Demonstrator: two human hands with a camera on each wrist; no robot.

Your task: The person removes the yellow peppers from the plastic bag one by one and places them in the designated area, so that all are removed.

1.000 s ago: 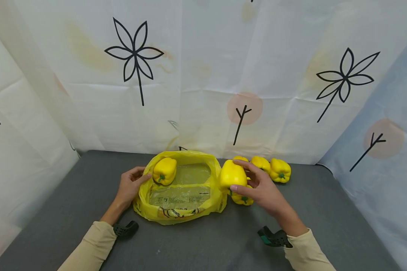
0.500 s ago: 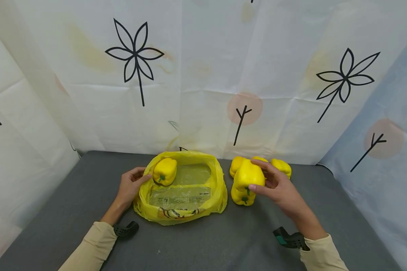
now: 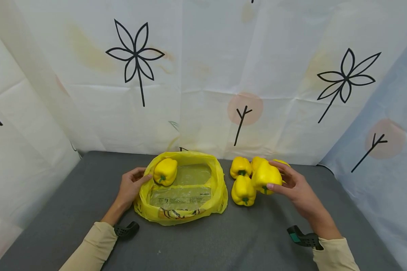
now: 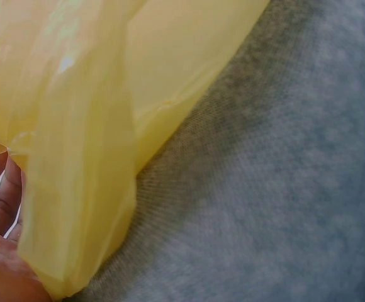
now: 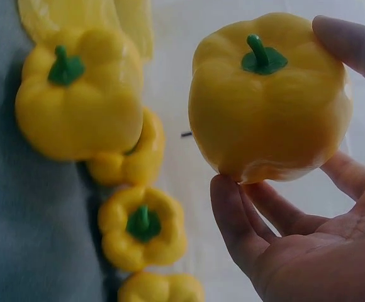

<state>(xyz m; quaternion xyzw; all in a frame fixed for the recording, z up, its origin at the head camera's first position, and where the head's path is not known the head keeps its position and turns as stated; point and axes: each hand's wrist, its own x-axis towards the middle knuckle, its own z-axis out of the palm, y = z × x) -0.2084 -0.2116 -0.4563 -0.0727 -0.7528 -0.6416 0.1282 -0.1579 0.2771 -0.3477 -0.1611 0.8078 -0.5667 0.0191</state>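
Observation:
A yellow plastic bag (image 3: 181, 218) lies wide open on the grey table, with one yellow bell pepper (image 3: 165, 171) inside at its left. My left hand (image 3: 129, 188) pinches the bag's left rim, thumb over the edge; in the left wrist view its fingers (image 4: 5, 198) show partly behind the plastic. My right hand (image 3: 300, 192) grips another yellow bell pepper (image 5: 270, 107) between thumb and fingers, raised over the loose peppers, green stem towards me. A loose pepper (image 3: 244, 191) stands right of the bag, with another pepper (image 3: 240, 166) behind it.
More yellow peppers sit at the back: one pepper (image 3: 257, 162) behind the held one, and a farther pepper (image 3: 282, 162) mostly hidden by my right hand. White patterned fabric (image 3: 203, 75) borders the grey table (image 3: 196, 248) at the back and sides.
My right hand has moved rightward with its pepper, from beside the bag's right rim to over the loose peppers. The left hand and the bag have stayed in place.

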